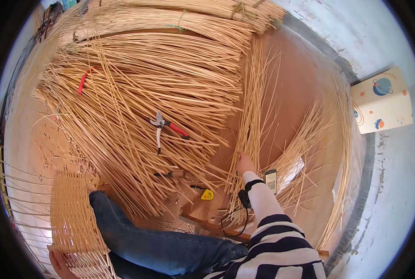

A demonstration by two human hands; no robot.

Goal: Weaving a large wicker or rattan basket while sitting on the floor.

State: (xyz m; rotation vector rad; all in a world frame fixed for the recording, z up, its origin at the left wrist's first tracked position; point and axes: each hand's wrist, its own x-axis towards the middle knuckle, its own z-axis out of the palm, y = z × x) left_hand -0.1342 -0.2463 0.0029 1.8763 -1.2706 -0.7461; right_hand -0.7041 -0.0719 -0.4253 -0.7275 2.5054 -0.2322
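R hand [244, 163] reaching into loose cane strips [251, 121], fingers closed on some. L hand [58, 262] on woven panel [74, 218], grip can't tell.

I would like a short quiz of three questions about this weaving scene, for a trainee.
1. True or false: the pruning shears lie on the reeds.
2. What does the right hand touch: A) the shears, B) a bunch of reeds, C) the phone?
3. Where is the left hand?

Key: 1. True. 2. B. 3. At the lower edge of the woven panel, bottom left.
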